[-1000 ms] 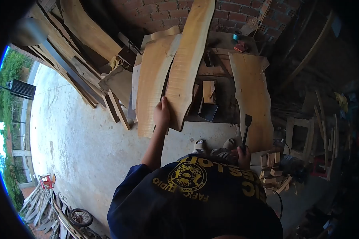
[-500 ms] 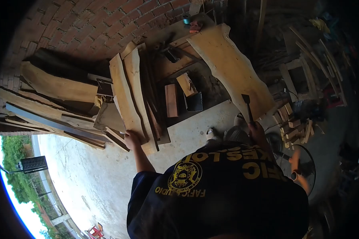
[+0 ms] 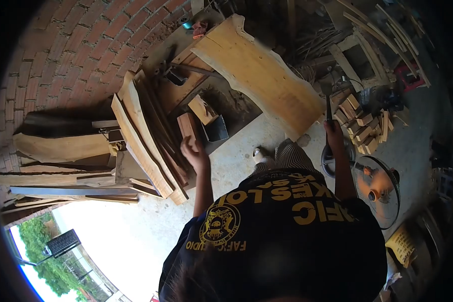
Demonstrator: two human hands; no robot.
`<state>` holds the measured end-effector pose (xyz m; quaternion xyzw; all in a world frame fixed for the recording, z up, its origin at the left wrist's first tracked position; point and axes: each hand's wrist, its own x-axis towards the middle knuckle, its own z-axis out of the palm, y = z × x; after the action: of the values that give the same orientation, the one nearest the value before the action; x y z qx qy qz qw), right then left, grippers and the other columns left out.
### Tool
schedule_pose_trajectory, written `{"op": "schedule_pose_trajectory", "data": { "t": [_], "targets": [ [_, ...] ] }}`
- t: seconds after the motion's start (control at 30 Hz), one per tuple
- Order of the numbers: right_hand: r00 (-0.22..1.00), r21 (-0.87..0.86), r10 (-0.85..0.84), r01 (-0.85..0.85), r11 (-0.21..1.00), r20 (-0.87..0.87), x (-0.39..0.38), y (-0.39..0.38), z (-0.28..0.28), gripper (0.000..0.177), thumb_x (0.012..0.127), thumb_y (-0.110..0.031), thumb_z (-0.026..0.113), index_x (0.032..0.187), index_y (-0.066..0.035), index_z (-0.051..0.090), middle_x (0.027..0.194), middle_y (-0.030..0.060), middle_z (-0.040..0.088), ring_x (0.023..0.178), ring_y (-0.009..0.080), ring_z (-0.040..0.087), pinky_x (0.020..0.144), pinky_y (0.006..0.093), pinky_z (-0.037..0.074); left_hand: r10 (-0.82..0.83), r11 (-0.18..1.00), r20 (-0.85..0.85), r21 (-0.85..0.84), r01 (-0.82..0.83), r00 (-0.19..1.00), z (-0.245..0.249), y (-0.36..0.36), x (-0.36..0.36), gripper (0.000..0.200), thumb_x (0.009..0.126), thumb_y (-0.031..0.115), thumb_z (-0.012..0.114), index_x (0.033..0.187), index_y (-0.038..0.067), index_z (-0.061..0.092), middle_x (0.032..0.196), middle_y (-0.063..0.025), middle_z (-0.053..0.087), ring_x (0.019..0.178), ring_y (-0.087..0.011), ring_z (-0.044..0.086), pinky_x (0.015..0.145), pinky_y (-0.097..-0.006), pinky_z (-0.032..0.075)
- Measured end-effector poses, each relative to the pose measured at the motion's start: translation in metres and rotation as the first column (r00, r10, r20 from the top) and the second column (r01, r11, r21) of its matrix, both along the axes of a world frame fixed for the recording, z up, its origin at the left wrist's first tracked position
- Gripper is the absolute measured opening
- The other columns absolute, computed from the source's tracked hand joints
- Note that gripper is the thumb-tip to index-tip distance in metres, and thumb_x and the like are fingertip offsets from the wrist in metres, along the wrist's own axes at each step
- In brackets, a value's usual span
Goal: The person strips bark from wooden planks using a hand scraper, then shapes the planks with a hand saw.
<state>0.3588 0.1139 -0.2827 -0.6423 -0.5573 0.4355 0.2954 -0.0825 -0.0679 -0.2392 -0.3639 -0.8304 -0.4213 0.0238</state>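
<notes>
My left hand (image 3: 192,151) is raised in front of me, fingers apart and holding nothing. In this view it overlaps the lower end of a reddish wood block (image 3: 186,127). To its left lean long live-edge boards (image 3: 145,138). My right hand (image 3: 333,132) grips the dark handle of a flat-headed tool (image 3: 327,95), its flared head pointing away from me; its exact kind I cannot tell. Just left of that tool stands a wide live-edge wood slab (image 3: 261,75). A paler wood block (image 3: 200,107) and a dark open box (image 3: 217,129) sit between slab and boards.
An orange-centred fan (image 3: 375,194) stands at my right, close to a pile of wood offcuts (image 3: 360,126). More boards (image 3: 60,147) are stacked at left along the brick wall (image 3: 80,55). A wooden frame (image 3: 357,63) lies at back right.
My left hand has let go of the leaning board and moved right, toward the reddish block. My right hand has swung the tool right, off the slab. The view has turned.
</notes>
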Motion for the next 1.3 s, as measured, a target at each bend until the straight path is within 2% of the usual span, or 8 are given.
{"op": "schedule_pose_trajectory", "data": {
  "t": [0.17,0.33,0.63,0.7,0.8,0.87,1.03,1.3],
  "targets": [
    [0.999,-0.009,-0.004,0.004,1.0,0.035,-0.008,0.082,-0.019,0.034,0.089,-0.037,0.058,0.091,-0.004,0.054,0.073,0.0064,0.056,0.07,0.0187,0.055,0.064,0.0325,0.043,-0.069,0.897,0.902,-0.132,0.422,0.427,-0.072,0.083,0.147,0.064,0.088,0.038,0.06,0.133,0.0,0.034,0.126,-0.0192,0.049,0.111,-0.0298,0.052,0.092,-0.0398,0.043],
    [1.0,-0.15,0.025,-0.028,0.988,-0.017,-0.025,0.103,-0.033,0.039,0.088,-0.041,0.057,0.093,-0.003,0.054,0.076,0.0098,0.057,0.075,0.0255,0.058,0.068,0.0361,0.044,-0.011,0.953,0.981,0.07,0.295,-0.195,-0.088,0.133,0.194,0.066,0.089,0.041,0.057,0.136,0.003,0.029,0.122,-0.0146,0.049,0.104,-0.0241,0.053,0.09,-0.0386,0.044],
    [0.978,-0.133,0.07,-0.097,0.986,-0.199,-0.076,0.018,-0.034,0.041,0.091,-0.039,0.055,0.107,-0.002,0.047,0.087,0.0097,0.057,0.077,0.0233,0.058,0.071,0.0358,0.045,-0.122,0.91,0.911,-0.057,0.411,0.395,0.03,0.102,0.135,0.044,0.089,0.028,0.059,0.119,-0.003,0.049,0.101,-0.0124,0.063,0.084,-0.0195,0.065,0.062,-0.0298,0.054],
    [0.89,-0.552,-0.101,-0.184,0.814,-0.446,-0.092,0.014,0.006,0.032,0.092,-0.031,0.055,0.106,-0.003,0.052,0.092,0.0077,0.059,0.084,0.0188,0.057,0.075,0.0317,0.046,-0.177,0.901,0.88,-0.035,0.431,0.441,0.066,0.113,0.138,0.041,0.088,0.025,0.059,0.117,-0.003,0.051,0.098,-0.0108,0.064,0.081,-0.0189,0.064,0.062,-0.0292,0.053],
    [0.771,-0.574,-0.084,-0.392,0.719,-0.631,-0.098,0.008,-0.013,0.031,0.092,-0.028,0.053,0.11,-0.003,0.053,0.093,0.007,0.059,0.082,0.0159,0.058,0.073,0.0288,0.048,-0.382,0.899,0.661,0.104,0.425,0.646,0.098,0.136,0.153,0.027,0.084,0.019,0.06,0.1,-0.002,0.058,0.086,-0.0115,0.066,0.073,-0.0183,0.065,0.062,-0.0309,0.051],
    [0.733,-0.546,-0.099,-0.402,0.735,-0.673,-0.093,0.008,-0.021,0.027,0.09,-0.024,0.055,0.105,-0.001,0.052,0.085,0.0053,0.057,0.071,0.0136,0.055,0.061,0.0282,0.046,-0.204,0.857,0.476,-0.335,0.391,0.855,0.116,0.148,0.162,0.021,0.078,0.018,0.061,0.081,-0.001,0.055,0.069,-0.0135,0.061,0.063,-0.0202,0.063,0.059,-0.0336,0.048],
    [0.661,-0.583,-0.248,-0.348,0.734,-0.708,-0.076,0.014,-0.026,0.026,0.088,-0.021,0.057,0.103,0.001,0.052,0.078,0.0037,0.056,0.063,0.0102,0.054,0.053,0.0267,0.046,-0.253,0.877,0.501,-0.243,0.414,0.828,0.101,0.148,0.172,0.027,0.076,0.021,0.064,0.07,-0.001,0.049,0.06,-0.0156,0.056,0.055,-0.0261,0.058,0.056,-0.0355,0.045],
    [0.918,-0.331,0.073,-0.213,0.919,-0.389,-0.069,0.001,-0.035,0.038,0.086,-0.028,0.064,0.108,0.001,0.054,0.088,0.0046,0.061,0.075,0.0155,0.058,0.07,0.0325,0.049,-0.23,0.911,0.634,-0.127,0.393,0.738,0.063,0.109,0.15,0.025,0.081,0.022,0.062,0.088,-0.002,0.059,0.068,-0.0124,0.062,0.064,-0.0197,0.062,0.059,-0.0309,0.047]
  ]
}}
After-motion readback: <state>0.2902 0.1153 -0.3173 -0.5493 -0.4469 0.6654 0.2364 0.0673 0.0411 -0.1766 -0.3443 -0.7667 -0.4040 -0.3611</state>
